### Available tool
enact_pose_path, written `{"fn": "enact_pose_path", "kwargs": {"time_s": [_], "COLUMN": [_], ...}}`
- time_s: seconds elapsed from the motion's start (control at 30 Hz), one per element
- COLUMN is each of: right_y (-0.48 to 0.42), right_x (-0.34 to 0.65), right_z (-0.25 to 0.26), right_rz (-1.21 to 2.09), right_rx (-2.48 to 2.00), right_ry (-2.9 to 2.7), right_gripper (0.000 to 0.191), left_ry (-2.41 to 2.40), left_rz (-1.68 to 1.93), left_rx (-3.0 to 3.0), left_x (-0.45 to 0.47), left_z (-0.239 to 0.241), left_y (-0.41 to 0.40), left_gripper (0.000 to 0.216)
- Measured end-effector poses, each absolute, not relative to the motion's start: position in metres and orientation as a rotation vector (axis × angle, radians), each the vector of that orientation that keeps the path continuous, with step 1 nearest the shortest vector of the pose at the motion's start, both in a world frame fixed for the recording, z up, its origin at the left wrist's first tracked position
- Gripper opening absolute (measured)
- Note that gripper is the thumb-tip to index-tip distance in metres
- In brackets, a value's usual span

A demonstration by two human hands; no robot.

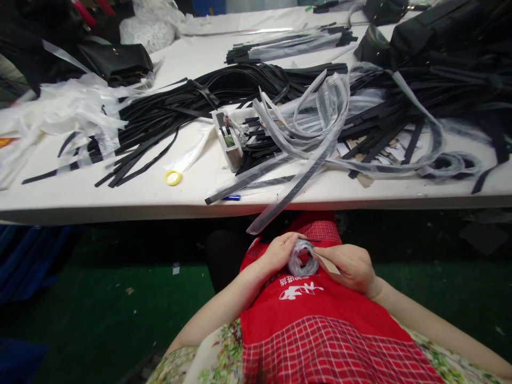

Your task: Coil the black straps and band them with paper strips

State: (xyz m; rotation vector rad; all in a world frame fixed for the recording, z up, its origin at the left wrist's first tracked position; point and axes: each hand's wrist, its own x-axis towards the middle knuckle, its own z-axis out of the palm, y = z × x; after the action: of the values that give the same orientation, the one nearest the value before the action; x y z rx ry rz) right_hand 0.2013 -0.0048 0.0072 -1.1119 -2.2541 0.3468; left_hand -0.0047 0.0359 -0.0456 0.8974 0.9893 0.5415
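Gripping a wound coil at lower centre, the left hand sits beside the right hand, which pinches tan card; upper-centre strips lie loose, unwound.

The long tabletop runs right across, pale and white on top, its front edge dropping into shadow! Down below it's green floor, flecked with pale scraps. Over to the left, a blue pile sits low in the gloom; at the far end, a blue patch, too blurred to name. Light catches the white surface; underneath, it's dim.
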Motion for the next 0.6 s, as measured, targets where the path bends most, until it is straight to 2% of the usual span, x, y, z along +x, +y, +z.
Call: {"fn": "enact_pose_path", "kwargs": {"time_s": [0.2,0.33,0.47,0.6], "right_y": [-0.020,-0.021,-0.011,0.004], "right_x": [0.199,0.191,0.183,0.184], "right_z": [0.000,-0.008,-0.010,-0.001], "right_rz": [0.169,0.141,0.354,0.643], "right_rx": [-0.973,-1.063,-1.214,-1.349], "right_ry": [-2.428,-2.401,-2.299,-2.019], "right_gripper": [0.010,0.013,0.025,0.018], "left_ry": [1.013,1.008,0.978,0.954], "left_rz": [0.572,0.569,0.590,0.581], "left_rx": [1.045,1.105,1.119,1.239], "left_x": [-0.005,-0.004,-0.003,-0.004], "left_z": [-0.042,-0.037,-0.031,-0.022], "left_y": [0.038,0.037,0.038,0.041], "left_gripper": [0.046,0.046,0.043,0.035]}}
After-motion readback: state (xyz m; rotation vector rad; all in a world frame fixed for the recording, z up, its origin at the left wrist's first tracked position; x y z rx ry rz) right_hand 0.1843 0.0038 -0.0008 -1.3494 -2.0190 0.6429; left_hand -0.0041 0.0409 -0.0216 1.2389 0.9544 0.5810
